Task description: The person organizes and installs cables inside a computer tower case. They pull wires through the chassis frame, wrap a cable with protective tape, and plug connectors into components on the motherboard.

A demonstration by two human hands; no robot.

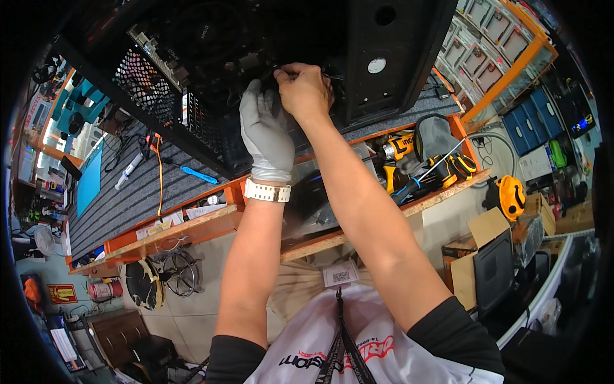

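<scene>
A black computer case (396,70) stands open on the bench, and both my hands reach into its dark interior. My left hand (267,134) wears a grey-white glove, with a white-strapped watch (267,191) at the wrist. Its fingers are stretched out, pointing inward beside dark cables and the circuit board, and nothing shows in it. Just to its right, my bare right hand (304,93) is closed, thumb and forefinger pinched near the board. Whatever is in that pinch is too small and dark to make out. A round fan (204,29) sits deeper in the case.
An open drawer (448,185) below the case holds a yellow power tool (400,147) and a blue-handled screwdriver (407,191). Left on the ribbed grey mat (128,198) lie a blue tool (199,175) and a syringe (129,170). A cardboard box (489,224) stands at right.
</scene>
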